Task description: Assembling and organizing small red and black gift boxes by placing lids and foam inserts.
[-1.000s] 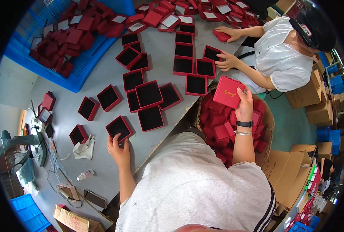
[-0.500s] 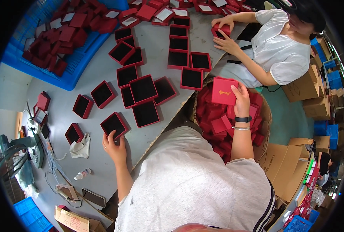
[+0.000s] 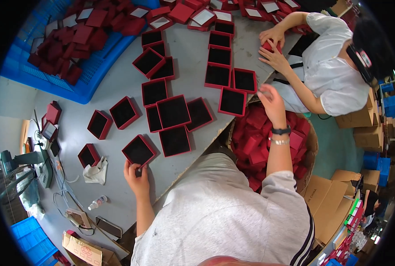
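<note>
Left hand [image 3: 137, 177]: fingers pinching near edge of open red box [image 3: 139, 151], black-lined, flat on grey table [image 3: 117, 199]. Right hand [image 3: 272, 103]: raised over carton of red lids [image 3: 268, 146], fingers loosely spread, holding nothing visible.

Bright even overhead light, soft shadows; strong fisheye bending, dark rim, edge blur.

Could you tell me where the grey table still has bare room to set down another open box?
One bare strip runs between the blue crate and the column of open boxes. Another lies on the table between the left hand, the white cloth and the phone. The middle cluster is crowded, boxes touching.
</note>
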{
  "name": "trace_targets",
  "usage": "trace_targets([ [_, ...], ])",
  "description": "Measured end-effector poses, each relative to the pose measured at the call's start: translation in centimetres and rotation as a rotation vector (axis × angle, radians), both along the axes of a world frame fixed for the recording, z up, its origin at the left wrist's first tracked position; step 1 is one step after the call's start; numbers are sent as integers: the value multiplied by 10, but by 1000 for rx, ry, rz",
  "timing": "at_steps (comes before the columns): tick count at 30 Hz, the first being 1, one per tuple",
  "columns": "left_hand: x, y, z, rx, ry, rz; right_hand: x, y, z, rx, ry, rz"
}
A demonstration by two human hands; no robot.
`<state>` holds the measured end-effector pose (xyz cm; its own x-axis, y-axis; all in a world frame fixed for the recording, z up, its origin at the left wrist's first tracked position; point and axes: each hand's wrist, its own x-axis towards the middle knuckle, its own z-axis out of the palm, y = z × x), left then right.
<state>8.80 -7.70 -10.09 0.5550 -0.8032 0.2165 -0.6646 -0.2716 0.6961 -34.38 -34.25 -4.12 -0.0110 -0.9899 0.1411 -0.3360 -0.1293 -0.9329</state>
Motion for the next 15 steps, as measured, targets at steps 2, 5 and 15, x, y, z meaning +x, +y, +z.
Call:
trace_targets([
  [2,-2,-1,4,-27,94,16,39,-52,11,-91,113,84],
  [5,5,7,1,-42,150,17,103,-147,11,-250,271,201],
  [15,22,10,41,-444,942,5,192,-354,-34,-432,1315,24],
])
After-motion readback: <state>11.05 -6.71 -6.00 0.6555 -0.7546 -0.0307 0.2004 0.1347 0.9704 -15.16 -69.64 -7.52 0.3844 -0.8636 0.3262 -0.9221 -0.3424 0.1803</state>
